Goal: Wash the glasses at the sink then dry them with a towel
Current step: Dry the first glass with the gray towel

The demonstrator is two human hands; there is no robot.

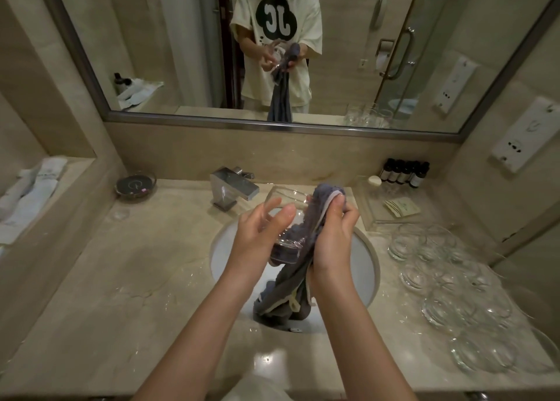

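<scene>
Over the white sink basin [368, 264] my left hand [262, 234] holds a clear drinking glass [285, 207], tilted with its mouth pointing away from me. My right hand [335, 234] grips a grey towel [306, 228] bunched against the glass's right side, with part of it over the rim. The towel's loose end hangs down into the basin. Several more clear glasses [454, 282] stand on the counter to the right of the sink.
A chrome faucet [235, 187] stands behind the basin. A dark soap dish [135, 185] sits at the back left, small dark bottles [404, 173] and a clear tray [391, 207] at the back right. Rolled white towels [27, 197] lie on the left ledge. A mirror [303, 43] covers the wall.
</scene>
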